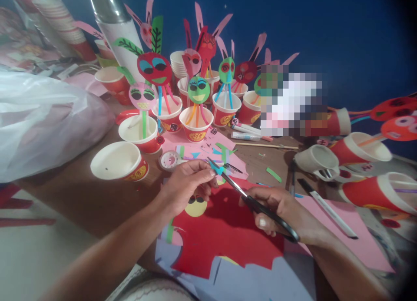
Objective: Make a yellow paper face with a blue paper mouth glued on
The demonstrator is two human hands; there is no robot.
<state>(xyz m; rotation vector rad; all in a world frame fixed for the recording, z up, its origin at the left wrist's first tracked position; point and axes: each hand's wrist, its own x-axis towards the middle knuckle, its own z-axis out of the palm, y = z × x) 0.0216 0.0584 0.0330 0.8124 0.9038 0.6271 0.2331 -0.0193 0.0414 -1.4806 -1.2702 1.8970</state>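
Observation:
My left hand (192, 181) pinches a small blue paper piece (217, 169) above the red paper (228, 231). My right hand (276, 205) is wrapped round the black handles of a pair of scissors (243, 192), whose blades reach up and left to the blue piece. Beneath my left hand lies a yellow paper circle (196, 207) with dark eye shapes, partly covered by my fingers. Bluish-grey paper (267, 279) shows under the red sheet. Pink paper (345, 231) with a white marker (332, 214) on it is right of my right hand.
Red-and-white paper cups (197, 127) holding paper faces on coloured stems stand behind my hands. An empty-looking cup (115, 162) stands left, near a white plastic bag (48, 123). A tape roll (170, 160) lies behind my left hand. At right are a white mug (317, 160) and tipped cups (374, 188).

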